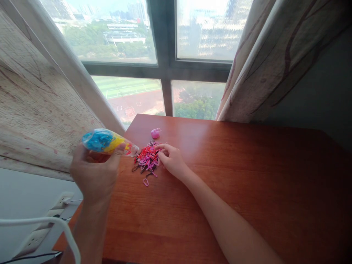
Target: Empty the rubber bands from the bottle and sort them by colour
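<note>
My left hand (95, 174) is closed round a clear plastic bottle (108, 142) held on its side above the table's left edge. The bottle is packed with blue, yellow and some red elastic bands, and its open mouth points right toward a pile. That pile of small red, pink, purple and black elastic bands (147, 158) lies on the wooden table (247, 183). My right hand (172, 158) rests at the pile's right edge, fingers curled and pinching at the bands. One loose pink band (145, 182) lies just in front of the pile.
A small pink cap (155, 133) sits on the table behind the pile. Curtains hang at both sides of a window beyond the table's far edge. A white power strip (44, 227) and a white cable (55, 225) lie at the lower left, beside the table.
</note>
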`<action>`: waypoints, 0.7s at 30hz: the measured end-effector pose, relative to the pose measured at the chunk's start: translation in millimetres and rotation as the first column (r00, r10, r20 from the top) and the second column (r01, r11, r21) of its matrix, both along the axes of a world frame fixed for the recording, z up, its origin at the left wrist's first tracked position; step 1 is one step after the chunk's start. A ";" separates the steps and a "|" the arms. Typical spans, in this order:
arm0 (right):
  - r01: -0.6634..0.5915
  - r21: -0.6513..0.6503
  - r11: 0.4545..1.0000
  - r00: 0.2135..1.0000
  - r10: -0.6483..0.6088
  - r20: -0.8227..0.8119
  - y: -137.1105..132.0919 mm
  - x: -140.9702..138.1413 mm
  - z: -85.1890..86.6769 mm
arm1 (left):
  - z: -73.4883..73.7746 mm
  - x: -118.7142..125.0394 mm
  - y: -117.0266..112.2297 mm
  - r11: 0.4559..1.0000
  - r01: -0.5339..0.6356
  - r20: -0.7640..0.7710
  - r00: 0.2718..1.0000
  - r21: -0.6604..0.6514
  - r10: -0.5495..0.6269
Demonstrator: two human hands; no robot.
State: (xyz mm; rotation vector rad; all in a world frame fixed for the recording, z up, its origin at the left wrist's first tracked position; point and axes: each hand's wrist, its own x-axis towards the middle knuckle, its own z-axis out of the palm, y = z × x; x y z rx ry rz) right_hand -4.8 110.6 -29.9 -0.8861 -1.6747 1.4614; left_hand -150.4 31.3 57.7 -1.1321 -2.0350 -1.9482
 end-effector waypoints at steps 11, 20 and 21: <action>-0.178 -0.251 0.951 0.948 0.098 -0.302 -14.1 -5.0 22.2 | -5.4 2.1 3.7 0.994 0.098 0.098 0.990 0.055 -0.103; -0.202 -0.251 0.947 0.934 0.110 -0.339 -17.1 -6.3 24.8 | -9.5 3.8 -8.1 0.993 0.119 0.164 0.980 -0.018 -0.115; -0.197 -0.247 0.949 0.935 0.106 -0.338 -16.7 -6.5 24.1 | -10.5 2.7 -11.2 0.994 0.097 0.162 0.983 -0.057 -0.087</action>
